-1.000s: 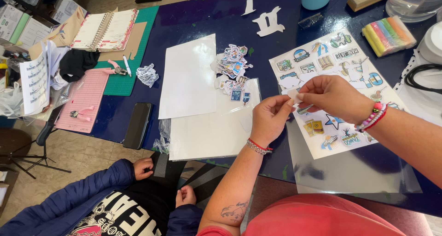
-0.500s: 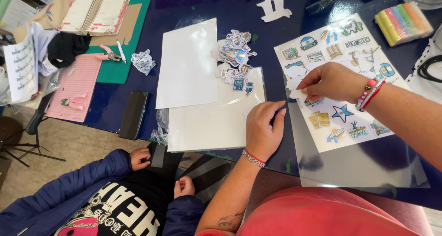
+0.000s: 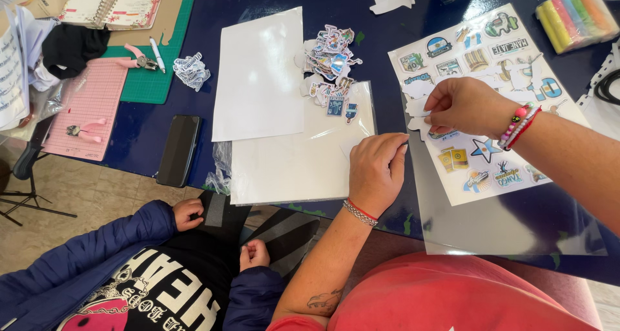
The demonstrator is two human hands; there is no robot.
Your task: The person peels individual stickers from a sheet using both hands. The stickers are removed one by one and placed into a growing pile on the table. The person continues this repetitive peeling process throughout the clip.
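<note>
White backing shows where the right hand [image 3: 466,105] pinches a cut-out off the sticker sheet [image 3: 481,98]; left hand [image 3: 378,169] lies flat, fingers together, on the clear sleeve [image 3: 303,156]. Peeling seems underway; clean lifting needs care.

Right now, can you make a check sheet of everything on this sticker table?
Surface: dark blue table, partly covered with craft things.
Job's things: sticker sheet with several stickers gone; pile of cut-out stickers; two white sheets.
Clutter: black phone, pink pliers, green cutting mat, spiral notebook, pastel block.
Hands: left hand flat on the table edge; right hand pinching at the sticker sheet.
Cables: black cord at the right edge.
Surroundings: another person in a blue jacket sitting below; tile floor.
</note>
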